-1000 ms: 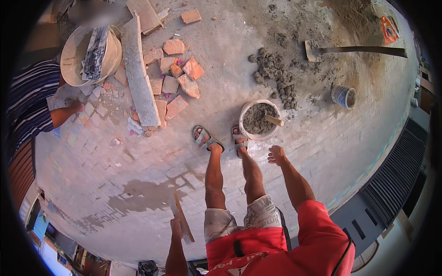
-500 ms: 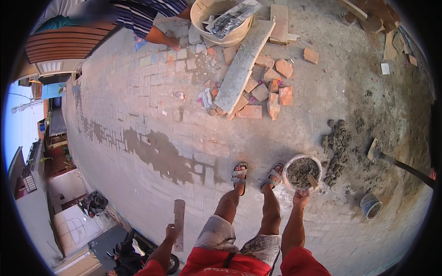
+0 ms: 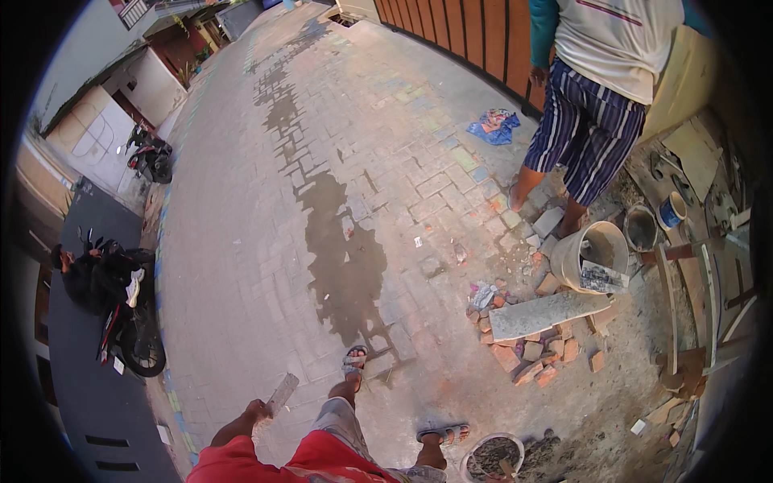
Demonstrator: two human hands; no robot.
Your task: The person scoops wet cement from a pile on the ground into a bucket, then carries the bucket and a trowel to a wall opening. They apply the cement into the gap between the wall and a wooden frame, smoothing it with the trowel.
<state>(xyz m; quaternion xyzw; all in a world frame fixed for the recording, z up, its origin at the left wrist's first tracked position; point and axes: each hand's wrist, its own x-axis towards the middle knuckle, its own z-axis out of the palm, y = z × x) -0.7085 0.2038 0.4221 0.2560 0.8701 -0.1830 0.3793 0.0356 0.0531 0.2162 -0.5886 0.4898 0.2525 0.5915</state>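
At five o'clock, by the lower edge, a pale round bucket [image 3: 465,465] is partly filled with grey mortar [image 3: 485,457], in which a wooden handle [image 3: 506,468] is propped. At three o'clock a larger cream bucket [image 3: 566,262] is seen, with a smeared board [image 3: 605,278] leaned in its mouth; just beyond it, a small grey bucket [image 3: 642,247] and a blue pail [image 3: 669,212] are placed, their contents too small to be made out. At seven o'clock a flat strip [image 3: 282,393] is clamped in the grip of the left hand [image 3: 258,410]. The right hand is hidden from view, so the state of its grip cannot be told. Half a second earlier, it was seen at the pale bucket's rim; since then the view has been swung leftward, that bucket being shifted from four o'clock, the shovel lost from sight, and a black motorbike [image 3: 143,348] brought more fully in at eight o'clock.
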